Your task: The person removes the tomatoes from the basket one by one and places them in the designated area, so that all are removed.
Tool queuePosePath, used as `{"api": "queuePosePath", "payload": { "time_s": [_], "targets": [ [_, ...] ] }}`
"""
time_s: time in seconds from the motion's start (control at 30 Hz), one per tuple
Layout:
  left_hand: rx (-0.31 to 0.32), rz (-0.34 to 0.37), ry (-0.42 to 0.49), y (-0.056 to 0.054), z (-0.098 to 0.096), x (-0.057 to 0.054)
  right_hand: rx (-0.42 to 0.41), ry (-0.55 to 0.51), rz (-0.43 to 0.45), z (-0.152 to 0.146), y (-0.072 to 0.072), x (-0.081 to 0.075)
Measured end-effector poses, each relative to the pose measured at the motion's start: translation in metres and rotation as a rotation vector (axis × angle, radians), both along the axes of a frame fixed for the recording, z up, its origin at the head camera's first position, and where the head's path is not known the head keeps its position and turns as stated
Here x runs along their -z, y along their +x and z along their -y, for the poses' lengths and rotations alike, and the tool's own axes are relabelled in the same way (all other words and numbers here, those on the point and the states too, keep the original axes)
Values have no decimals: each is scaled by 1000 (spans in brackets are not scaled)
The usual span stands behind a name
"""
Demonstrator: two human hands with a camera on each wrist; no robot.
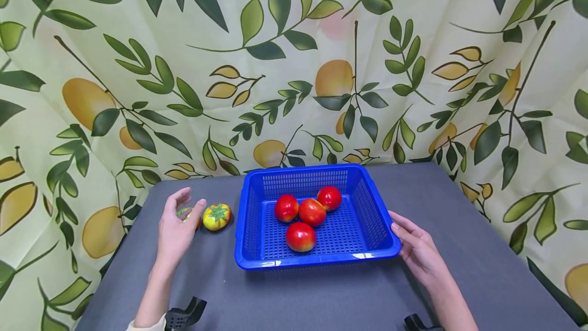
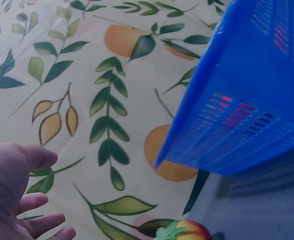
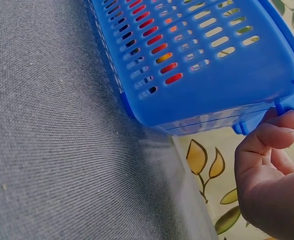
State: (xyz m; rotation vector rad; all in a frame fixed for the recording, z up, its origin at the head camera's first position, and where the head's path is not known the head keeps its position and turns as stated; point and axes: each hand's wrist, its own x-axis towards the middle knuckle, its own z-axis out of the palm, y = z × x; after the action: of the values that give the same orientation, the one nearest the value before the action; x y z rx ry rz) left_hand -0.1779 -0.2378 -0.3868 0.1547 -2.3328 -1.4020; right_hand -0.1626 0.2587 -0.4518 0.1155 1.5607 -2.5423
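Note:
A blue perforated plastic basket [image 1: 317, 258] holds several glossy red tomato-like fruits [image 1: 300, 237]. At its near right corner, my right hand [image 1: 419, 249] grips the rim with thumb and fingers, also seen from the side by the right hand [image 3: 272, 170] in the right wrist view. To the left of the basket, my left hand [image 1: 176, 229] hovers with loosely spread fingers and holds nothing. Beside its thumb sits a yellow-and-red fruit [image 1: 217, 217] with a green leafy top. A second such fruit [image 1: 185, 213] is mostly hidden behind the left hand.
A dark grey cloth [image 1: 285, 300] covers the table. Behind and along both sides hangs a cream curtain [image 1: 294, 132] printed with leaves and orange fruit. A black wrist mount [image 1: 186, 314] is strapped near the left sleeve.

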Motion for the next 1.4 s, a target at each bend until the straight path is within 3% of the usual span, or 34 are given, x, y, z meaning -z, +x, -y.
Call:
{"api": "queuePosePath", "payload": {
  "time_s": [0.27, 0.6, 0.77, 1.03, 1.23, 1.4],
  "targets": [
    [72, -25, 4, -2, -17, 5, 9, 21, 13, 1, 0, -1],
    [172, -34, 47, 5, -36, 0, 6, 9, 11, 1, -1, 1],
    [161, -60, -4, 5, -43, 2, 4, 1, 11, 1, -1, 1],
    [175, -43, -138, 8, -62, 9, 14, 6, 7, 0, 0, 1],
    [227, -56, -135, 14, -77, 11, 11, -1, 6, 0, -1, 2],
    [304, -71, -135, 19, -97, 12, 13, -14, 0, 0, -2, 3]
  ]
}}
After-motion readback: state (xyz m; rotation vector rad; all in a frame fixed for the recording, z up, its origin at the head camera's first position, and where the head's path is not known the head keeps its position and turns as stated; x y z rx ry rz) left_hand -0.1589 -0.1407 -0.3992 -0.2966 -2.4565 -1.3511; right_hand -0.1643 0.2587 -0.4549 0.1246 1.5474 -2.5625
